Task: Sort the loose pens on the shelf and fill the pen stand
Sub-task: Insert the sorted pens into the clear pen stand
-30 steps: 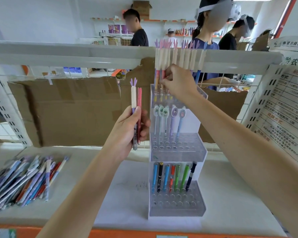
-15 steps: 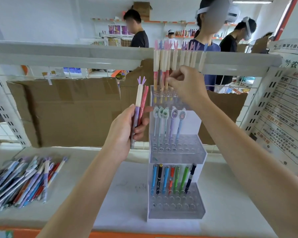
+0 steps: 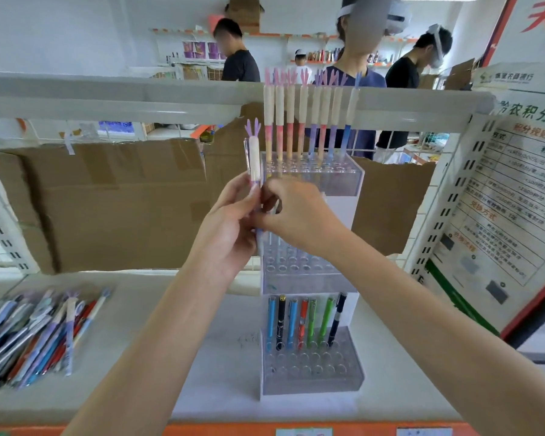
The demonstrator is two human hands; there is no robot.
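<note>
Hands have met at the centre of the frame since half a second ago: my right hand has dropped from the top row of the pen stand to my left hand. Both grips pinch the purple pen, upright. I cannot see the red pen now. Loose pens lie lower left on the shelf.

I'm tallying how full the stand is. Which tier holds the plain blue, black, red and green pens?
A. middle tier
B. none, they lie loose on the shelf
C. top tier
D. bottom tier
D: the plain pens stand upright in the back row of the pen stand's bottom tier, while the leaf-topped pens fill the top one.
</note>
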